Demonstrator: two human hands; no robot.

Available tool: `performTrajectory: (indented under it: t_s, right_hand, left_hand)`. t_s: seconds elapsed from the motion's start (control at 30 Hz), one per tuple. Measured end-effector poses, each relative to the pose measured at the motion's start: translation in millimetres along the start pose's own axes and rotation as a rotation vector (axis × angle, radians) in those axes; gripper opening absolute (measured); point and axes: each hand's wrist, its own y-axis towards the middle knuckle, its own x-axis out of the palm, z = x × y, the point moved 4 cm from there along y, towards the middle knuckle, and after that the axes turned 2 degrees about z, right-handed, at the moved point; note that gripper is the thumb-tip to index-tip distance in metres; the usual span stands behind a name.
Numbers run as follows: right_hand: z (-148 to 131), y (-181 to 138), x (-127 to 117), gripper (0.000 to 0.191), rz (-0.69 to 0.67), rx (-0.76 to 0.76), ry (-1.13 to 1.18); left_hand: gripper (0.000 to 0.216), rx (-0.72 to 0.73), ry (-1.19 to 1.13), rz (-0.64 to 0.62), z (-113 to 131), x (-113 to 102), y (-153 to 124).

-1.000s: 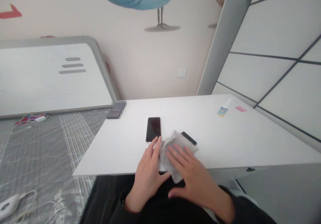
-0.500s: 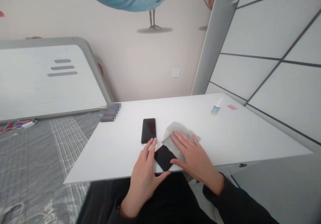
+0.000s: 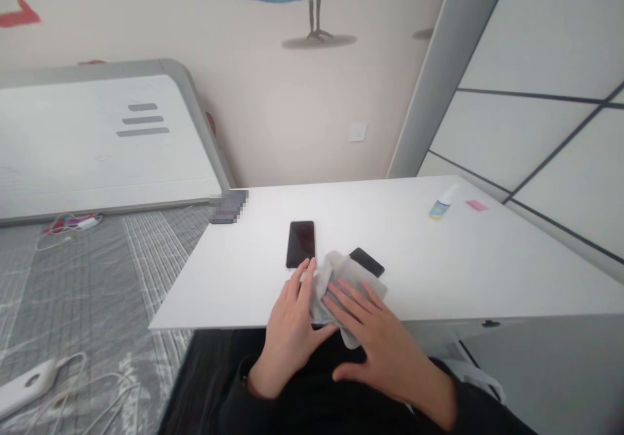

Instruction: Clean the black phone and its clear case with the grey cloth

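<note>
look just to the near right of the phone (image 3: 301,244) for the cloth (image 3: 336,267): thin, crumpled, one corner reaching past the near edge of the surface (image 3: 229,285). find the right grip (image 3: 377,331) spread flat on it, fingers slightly fanned, thumb out to the side, no pinch. find the left grip (image 3: 292,321) on the near side of the phone, fingers close together, thumb stretched well away; impossible to tell whether holding anything beneath the cloth. note also a dark slab (image 3: 366,261) to the right of the phone, partly covered, too hidden to name.

judge the cloth nearly weightless, soft and limp, apt to bunch or slide under a hard push; best kept flat beneath spread fingers or pinched up by a loose corner. judge the slab stiff, fairly light, probably smooth and slippery, perhaps easy to scratch; best steadied by opposite edges, clear of the face. treat the phone likewise: rigid, glassy, fragile if dropped, best lifted by the long sides.
</note>
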Motion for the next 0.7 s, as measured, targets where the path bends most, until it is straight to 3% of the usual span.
performTrajectory:
  t_s: [0.07,0.13,0.2,0.3,0.37,0.43,0.5,0.6,0.7]
  right_hand:
    - [2.8,-8.3,-1.4,0.091,-0.016,-0.037,0.0]
    - [9.9,-12.9,-5.6,0.084,0.048,0.051,-0.075]
    - [10.7,-14.0,-8.4,0.09,0.113,0.114,-0.124]
    - [-1.6,-10.7,-4.3,0.104,0.035,-0.017,-0.033]
    - [-2.9,-8.5,-2.9,0.098,-0.012,-0.072,0.0]
    - [6.7,-6.9,-6.2,0.087,0.062,0.022,-0.081]
    - [13.1,-7.5,-9.3,0.089,0.154,0.12,-0.17]
    - [1.0,-10.1,-4.6,0.104,0.09,0.002,-0.128]
    - [-7.2,-14.7,-3.5,0.095,0.012,-0.088,-0.075]
  left_hand:
    - [0.123,0.002,0.001,0.01,0.2,-0.3,-0.1]
    - [0.124,0.013,0.008,0.026,0.7,-0.7,0.2]
    - [0.126,0.023,0.012,0.032,0.9,-0.9,0.6]
    - [0.127,0.024,0.008,0.009,0.3,-0.7,1.2]
    - [0.126,0.023,0.01,0.002,0.1,-1.1,1.1]
    - [0.125,0.027,0.017,0.014,0.5,-1.9,1.0]
    - [0.126,0.028,0.017,0.024,0.9,-2.3,0.8]
    - [0.123,0.023,-0.002,0.017,0.8,-1.5,0.7]
    - [0.12,0.033,0.007,0.021,0.7,-1.0,0.5]
